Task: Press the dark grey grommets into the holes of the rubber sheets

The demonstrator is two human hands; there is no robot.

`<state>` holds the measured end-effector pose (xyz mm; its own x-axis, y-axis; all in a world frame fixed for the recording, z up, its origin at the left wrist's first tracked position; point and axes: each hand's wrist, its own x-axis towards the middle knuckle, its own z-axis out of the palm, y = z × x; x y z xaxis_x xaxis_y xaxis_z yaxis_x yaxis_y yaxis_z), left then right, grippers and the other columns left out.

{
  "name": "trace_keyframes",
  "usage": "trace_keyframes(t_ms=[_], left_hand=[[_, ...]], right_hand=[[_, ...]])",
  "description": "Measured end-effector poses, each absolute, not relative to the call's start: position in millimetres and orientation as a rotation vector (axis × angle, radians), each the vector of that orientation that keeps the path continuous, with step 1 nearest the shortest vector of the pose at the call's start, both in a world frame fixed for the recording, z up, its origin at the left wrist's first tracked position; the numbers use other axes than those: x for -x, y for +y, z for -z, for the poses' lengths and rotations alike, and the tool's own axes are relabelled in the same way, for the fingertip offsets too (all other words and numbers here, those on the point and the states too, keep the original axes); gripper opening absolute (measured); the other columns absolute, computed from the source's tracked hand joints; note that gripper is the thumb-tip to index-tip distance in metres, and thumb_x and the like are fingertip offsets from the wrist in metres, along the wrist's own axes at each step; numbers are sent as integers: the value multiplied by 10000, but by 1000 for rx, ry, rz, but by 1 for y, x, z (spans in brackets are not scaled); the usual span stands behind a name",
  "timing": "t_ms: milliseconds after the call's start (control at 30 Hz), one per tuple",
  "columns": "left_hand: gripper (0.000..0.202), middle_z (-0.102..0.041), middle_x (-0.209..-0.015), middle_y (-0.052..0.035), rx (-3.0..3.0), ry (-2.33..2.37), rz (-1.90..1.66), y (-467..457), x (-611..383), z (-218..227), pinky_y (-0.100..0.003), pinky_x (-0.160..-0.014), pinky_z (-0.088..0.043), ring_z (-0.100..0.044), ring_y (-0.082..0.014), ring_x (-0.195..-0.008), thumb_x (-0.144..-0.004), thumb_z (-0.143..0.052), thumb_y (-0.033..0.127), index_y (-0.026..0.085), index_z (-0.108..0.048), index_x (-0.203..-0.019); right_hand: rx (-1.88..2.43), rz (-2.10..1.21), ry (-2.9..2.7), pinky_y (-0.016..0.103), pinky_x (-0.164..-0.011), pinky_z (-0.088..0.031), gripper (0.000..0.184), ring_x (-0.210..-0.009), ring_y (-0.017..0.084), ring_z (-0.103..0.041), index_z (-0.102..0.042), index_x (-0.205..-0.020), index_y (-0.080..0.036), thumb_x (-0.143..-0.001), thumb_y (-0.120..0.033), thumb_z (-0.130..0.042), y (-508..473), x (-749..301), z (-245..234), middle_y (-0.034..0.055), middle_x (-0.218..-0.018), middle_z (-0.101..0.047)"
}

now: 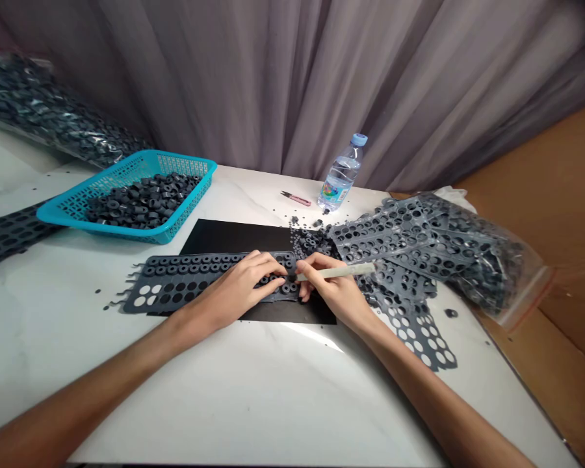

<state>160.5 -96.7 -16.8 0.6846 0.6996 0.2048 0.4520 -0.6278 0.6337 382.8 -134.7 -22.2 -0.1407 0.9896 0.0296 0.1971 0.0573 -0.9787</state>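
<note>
A dark grey rubber sheet [175, 276] with rows of ring-shaped parts and round holes lies partly over a black mat [244, 237]. My left hand [246, 283] rests on the right half of this sheet, thumb and fingers spread apart around the rings. In my right hand [329, 286] is a pale, pen-like stick [346, 271], gripped between thumb and fingers. Its front end points at the sheet's right end, close to my left fingertips. The tip itself is hidden by my fingers.
A blue basket [168, 231] of black rings stands at the left, before a large bag [53, 107] of similar parts. Punched sheets [385, 237] and a plastic bag [497, 279] pile up at right. Behind are a water bottle [341, 175] and a pink-handled cutter [297, 199].
</note>
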Motion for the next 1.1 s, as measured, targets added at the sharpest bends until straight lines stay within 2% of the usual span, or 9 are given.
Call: trace_keyframes(t_ms=[67,133,367,700,867,1000,1100], left_hand=[[176,-666,-1118,-27,-2358,884,-579,-94,-159,19,-375,-1004,-446,-578,-223,-1128,-1033,-574,313,243,-689,-1146],[178,-664,-1113,-31,-2360,887,-577,-93,-158,20,-371,-989,-456,-584,-226,-1123,-1022,-592,311,243,-691,-1154],[178,-672,-1064,-32,-2361,879,-604,-91,-160,22,-359,-936,-485,-613,-222,-1023,-1008,-600,306,249,-702,-1141],[193,-680,-1086,-33,-2431,868,-592,-93,-160,18,-361,-964,-477,-606,-223,-1061,-1043,-561,328,234,-696,-1143],[267,-694,-1061,-72,-2585,813,-641,-100,-169,17,-419,-994,-460,-613,-242,-1013,-1077,-446,256,196,-697,-1008],[216,-692,-1022,-64,-2031,1056,-1119,-96,-170,15,-374,-933,-512,-637,-216,-962,-1044,-527,361,198,-661,-999],[255,-691,-988,-51,-1531,1050,-1115,-88,-162,13,-341,-900,-540,-653,-193,-929,-974,-643,431,185,-679,-1032]], right_hand=[[1239,-1249,-1437,272,-609,-566,283,-596,168,-694,-632,-868,-186,-914,-447,-730,-132,-384,25,17,-680,-710],[1239,-1287,-1408,278,-624,-589,240,-618,177,-716,-645,-868,-180,-879,-390,-761,-130,-385,26,20,-690,-722],[1183,-1287,-1400,243,-600,-578,79,-578,141,-681,-671,-833,-169,-863,-240,-691,-127,-382,27,1,-658,-702],[1205,-1268,-1455,235,-576,-542,119,-563,138,-650,-682,-824,-160,-844,-276,-696,-127,-382,26,8,-648,-691],[1238,-1166,-1559,213,-537,-469,123,-559,123,-594,-648,-831,-176,-896,-279,-649,-132,-379,26,-6,-651,-657],[1278,-1093,-1604,214,-524,-436,132,-557,127,-590,-634,-837,-183,-921,-285,-623,-135,-378,30,-9,-646,-648],[1302,-1074,-1606,213,-522,-435,149,-557,129,-600,-648,-853,-185,-932,-308,-621,-135,-378,33,-9,-642,-652]])
